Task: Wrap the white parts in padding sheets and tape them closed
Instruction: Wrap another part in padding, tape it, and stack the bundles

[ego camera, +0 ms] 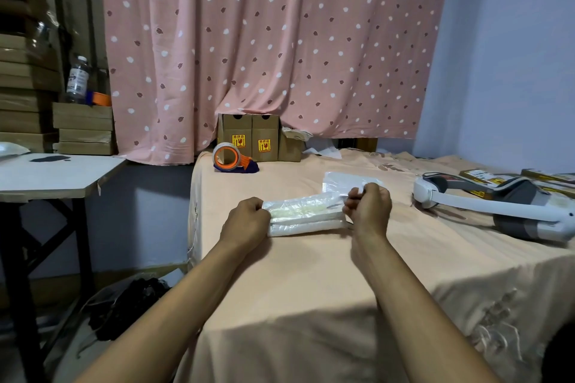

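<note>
A long white bundle (306,214), a part rolled in a translucent padding sheet, lies across the middle of the peach-covered table (311,274). My left hand (247,221) grips its left end. My right hand (370,207) pinches the sheet at its right end. Just behind the bundle a loose padding sheet (345,180) lies flat. A tape dispenser (231,158) with an orange core and blue handle stands at the table's far left corner, apart from both hands.
Brown cartons (258,138) stand at the back under the pink curtain. A white and grey headset (497,204) and flat yellow-labelled boxes (485,179) lie at the right. A white side table (49,176) stands left, with stacked cartons (84,127) and a bottle (77,79) behind it.
</note>
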